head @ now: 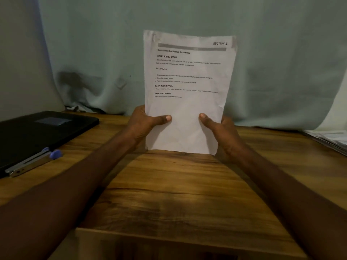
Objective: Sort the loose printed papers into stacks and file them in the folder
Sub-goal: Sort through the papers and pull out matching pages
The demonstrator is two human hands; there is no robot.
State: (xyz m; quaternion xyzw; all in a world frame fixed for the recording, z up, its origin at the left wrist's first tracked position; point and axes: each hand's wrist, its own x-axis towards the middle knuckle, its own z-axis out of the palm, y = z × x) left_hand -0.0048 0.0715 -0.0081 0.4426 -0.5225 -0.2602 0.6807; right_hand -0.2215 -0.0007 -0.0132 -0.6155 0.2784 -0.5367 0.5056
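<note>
I hold a printed paper (187, 87) upright above the wooden table (169, 194), its top corner marked "SECTION 1". My left hand (148, 122) grips its lower left edge with the thumb across the front. My right hand (219, 132) grips the lower right edge the same way. The sheet's bottom edge stands on or just above the tabletop; I cannot tell which. A black folder (37, 132) lies shut at the left, with a metal clip bar and a blue knob (55, 153) at its near edge. More loose papers (330, 139) lie at the far right.
A pale green curtain (93, 53) hangs right behind the table. The table's front edge (169, 233) runs just below my forearms.
</note>
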